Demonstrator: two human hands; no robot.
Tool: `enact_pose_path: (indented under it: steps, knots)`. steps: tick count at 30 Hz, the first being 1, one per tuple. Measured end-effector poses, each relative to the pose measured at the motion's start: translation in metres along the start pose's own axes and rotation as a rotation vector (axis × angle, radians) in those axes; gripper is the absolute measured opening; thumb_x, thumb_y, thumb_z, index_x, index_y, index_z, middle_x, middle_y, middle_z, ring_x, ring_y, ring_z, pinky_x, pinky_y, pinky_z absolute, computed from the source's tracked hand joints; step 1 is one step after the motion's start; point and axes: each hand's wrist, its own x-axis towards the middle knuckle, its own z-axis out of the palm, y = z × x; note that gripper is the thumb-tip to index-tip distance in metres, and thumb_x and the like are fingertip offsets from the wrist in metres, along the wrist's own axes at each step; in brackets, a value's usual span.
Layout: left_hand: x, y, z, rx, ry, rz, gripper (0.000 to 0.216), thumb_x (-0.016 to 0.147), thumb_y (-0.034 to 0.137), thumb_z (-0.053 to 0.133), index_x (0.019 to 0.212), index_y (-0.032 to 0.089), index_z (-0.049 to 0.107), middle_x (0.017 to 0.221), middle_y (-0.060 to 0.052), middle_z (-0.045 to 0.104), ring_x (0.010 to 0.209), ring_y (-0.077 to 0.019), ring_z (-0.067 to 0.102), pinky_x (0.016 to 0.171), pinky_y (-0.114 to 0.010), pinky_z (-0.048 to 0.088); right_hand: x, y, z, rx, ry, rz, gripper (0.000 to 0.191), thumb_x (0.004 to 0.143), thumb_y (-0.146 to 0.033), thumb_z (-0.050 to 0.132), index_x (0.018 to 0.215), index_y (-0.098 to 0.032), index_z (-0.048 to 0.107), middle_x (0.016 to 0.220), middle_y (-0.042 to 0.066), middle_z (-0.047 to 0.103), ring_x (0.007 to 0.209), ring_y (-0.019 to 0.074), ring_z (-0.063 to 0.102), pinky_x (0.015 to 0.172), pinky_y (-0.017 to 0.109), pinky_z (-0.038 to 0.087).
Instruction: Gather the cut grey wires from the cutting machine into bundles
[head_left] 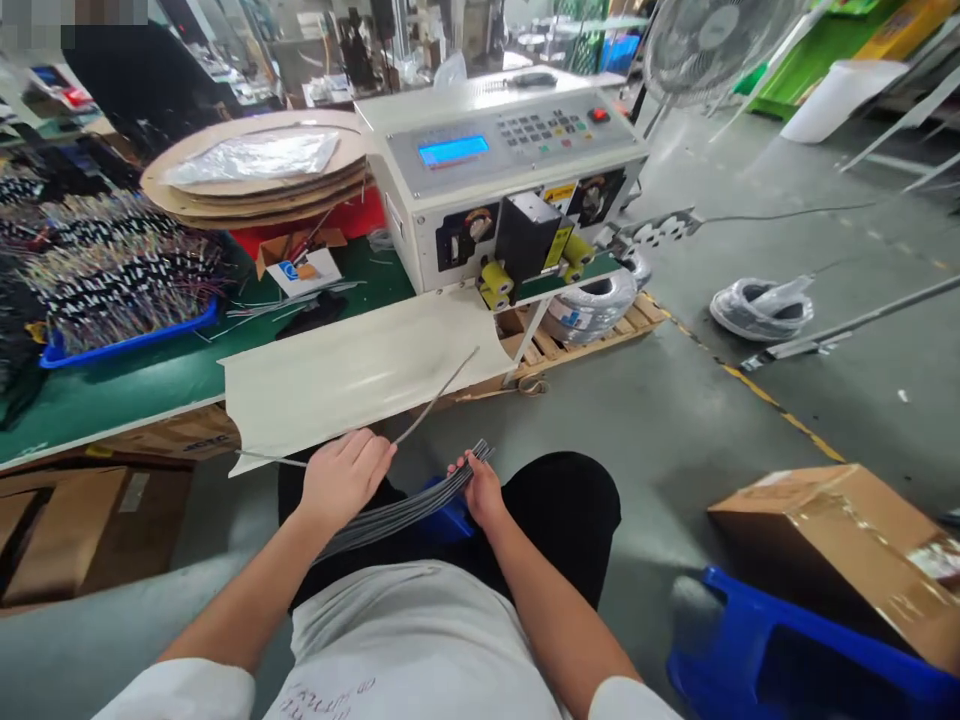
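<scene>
While my right hand (pixel 484 492) grips the bundle (pixel 397 514), lower centre, my left hand (pixel 348 474) clasps one wire (pixel 438 397) above it, slanting toward frame centre.

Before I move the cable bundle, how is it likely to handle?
The bundle probably flexes without going limp: it bows smoothly from the right hand. It might splay if loosely held, since no tie shows along it.
</scene>
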Motion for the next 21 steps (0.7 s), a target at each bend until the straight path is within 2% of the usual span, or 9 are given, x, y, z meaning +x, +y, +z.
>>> enact_pose_path:
  steps: [3,6,9,13,21]
  knots:
    - [-0.039,0.021,0.011,-0.02,-0.123,0.033,0.021,0.099,0.031,0.048,0.087,0.021,0.062,0.077,-0.001,0.064,0.073,-0.0139,0.061,0.065,-0.029,0.039,-0.003,-0.001,0.004,-0.01,0.028,0.004,0.03,0.075,-0.038,0.078,0.092,-0.022,0.06,0.073,-0.002,0.068,0.07,0.0191,0.071,0.067,0.034,0.058]
    - [-0.067,0.04,0.032,-0.045,-0.301,-0.047,0.026,0.102,0.032,0.042,0.089,0.02,0.061,0.083,-0.003,0.065,0.074,-0.0151,0.061,0.063,-0.029,0.039,-0.005,-0.001,0.006,-0.019,0.044,-0.006,0.028,0.077,-0.036,0.076,0.095,-0.021,0.06,0.081,0.001,0.074,0.07,0.0192,0.072,0.067,0.034,0.058]
    - [-0.081,0.048,0.049,-0.055,-0.425,-0.137,0.029,0.103,0.033,0.038,0.091,0.019,0.06,0.085,-0.005,0.065,0.075,-0.0168,0.061,0.062,-0.03,0.038,-0.008,-0.002,0.007,-0.022,0.06,-0.001,0.026,0.079,-0.035,0.074,0.097,-0.021,0.061,0.085,0.004,0.076,0.075,0.0208,0.073,0.069,0.035,0.059]
    - [-0.086,0.047,0.058,-0.042,-0.452,-0.182,0.032,0.104,0.035,0.035,0.09,0.019,0.059,0.084,-0.005,0.064,0.075,-0.017,0.061,0.063,-0.03,0.036,-0.011,-0.004,0.008,-0.035,0.048,-0.001,0.026,0.08,-0.036,0.074,0.098,-0.021,0.061,0.086,0.004,0.076,0.08,0.0222,0.074,0.068,0.033,0.058]
    - [-0.088,0.051,0.071,-0.031,-0.437,-0.127,0.033,0.104,0.034,0.036,0.091,0.018,0.061,0.086,-0.005,0.065,0.078,-0.0179,0.061,0.065,-0.032,0.036,-0.011,-0.002,0.008,-0.04,0.029,-0.033,0.033,0.076,-0.039,0.078,0.099,-0.021,0.062,0.079,0.0,0.072,0.078,0.0196,0.074,0.07,0.031,0.059]
